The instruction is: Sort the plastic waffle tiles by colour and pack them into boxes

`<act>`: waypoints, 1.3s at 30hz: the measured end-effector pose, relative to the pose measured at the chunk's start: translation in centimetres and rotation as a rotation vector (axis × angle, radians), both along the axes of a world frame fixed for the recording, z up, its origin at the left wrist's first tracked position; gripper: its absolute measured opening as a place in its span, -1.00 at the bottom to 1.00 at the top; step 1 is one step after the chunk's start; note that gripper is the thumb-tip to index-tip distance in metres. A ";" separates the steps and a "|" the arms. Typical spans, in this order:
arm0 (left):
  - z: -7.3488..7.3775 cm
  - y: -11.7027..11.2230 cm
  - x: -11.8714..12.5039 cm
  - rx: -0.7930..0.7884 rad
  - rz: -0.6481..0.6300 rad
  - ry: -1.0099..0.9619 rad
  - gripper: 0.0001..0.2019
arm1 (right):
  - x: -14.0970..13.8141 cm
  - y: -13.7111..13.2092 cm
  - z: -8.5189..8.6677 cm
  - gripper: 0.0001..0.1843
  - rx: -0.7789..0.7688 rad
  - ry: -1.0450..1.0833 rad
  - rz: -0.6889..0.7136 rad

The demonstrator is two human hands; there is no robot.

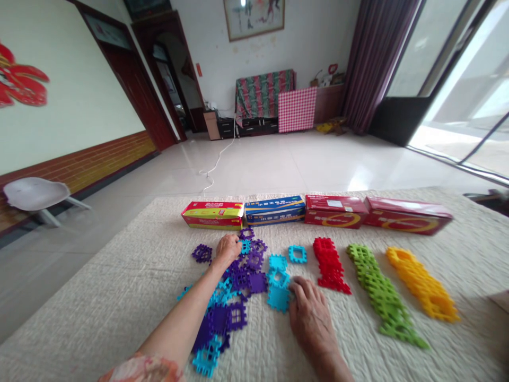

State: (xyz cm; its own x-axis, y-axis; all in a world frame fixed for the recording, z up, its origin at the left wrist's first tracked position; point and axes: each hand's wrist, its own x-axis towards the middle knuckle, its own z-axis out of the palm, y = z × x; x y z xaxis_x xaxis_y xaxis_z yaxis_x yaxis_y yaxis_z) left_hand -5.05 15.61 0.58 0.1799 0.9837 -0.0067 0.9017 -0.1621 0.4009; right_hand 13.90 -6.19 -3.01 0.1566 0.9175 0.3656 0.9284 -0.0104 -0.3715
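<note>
A mixed heap of purple and cyan plastic building tiles (234, 289) lies on a cream quilted cloth (119, 297). My left hand (227, 249) reaches far into the heap's top, fingers curled over a cyan tile (245, 246). My right hand (310, 313) rests flat on the cloth, fingertips touching a short row of cyan tiles (278, 281). One cyan tile (297, 254) lies alone. To the right run sorted rows: red tiles (330, 265), green tiles (384, 294), yellow tiles (423, 286).
Several long cartons stand along the cloth's far edge: a yellow-red one (212, 214), a blue one (274, 209), two red ones (336, 211) (407, 215). A white chair (35, 196) stands at the left. A white cable (217, 162) trails over the tiled floor.
</note>
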 end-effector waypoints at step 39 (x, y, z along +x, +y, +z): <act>-0.9 -8.3 -13.4 -0.025 -0.195 -0.187 -0.41 | -12.3 6.0 5.6 -0.60 -0.178 -0.101 0.586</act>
